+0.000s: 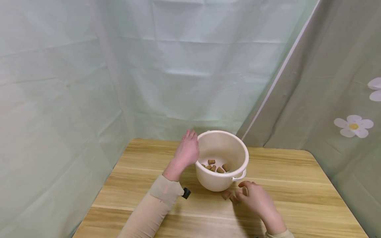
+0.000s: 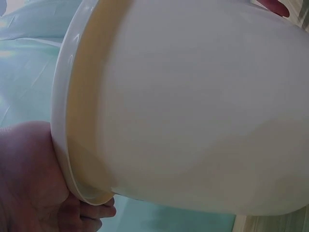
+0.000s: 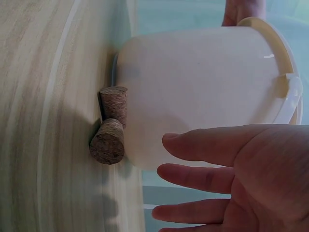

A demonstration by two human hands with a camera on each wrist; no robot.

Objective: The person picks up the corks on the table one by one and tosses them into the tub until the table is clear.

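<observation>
A cream plastic bucket point(image 1: 215, 183) stands upright on the table, with several brown corks point(image 1: 220, 170) lying on its bottom. On the bucket's left side my left hand point(image 1: 187, 151) grips the rim; the left wrist view shows its fingers point(image 2: 99, 210) curled round the rim's edge. Two more corks lie on the table against the bucket's base, one cork point(image 3: 115, 102) touching the wall and a second cork point(image 3: 107, 143) butted against it. My right hand point(image 1: 258, 198) hovers beside these two, its fingers point(image 3: 195, 177) spread and holding nothing.
The wooden table point(image 1: 291, 178) has rounded far corners. Pale green curtains point(image 1: 202, 76) hang behind it and to the left, and a grey-green flowered curtain point(image 1: 312, 99) hangs on the right. The bucket's white handle point(image 1: 239, 176) hangs down at its front right.
</observation>
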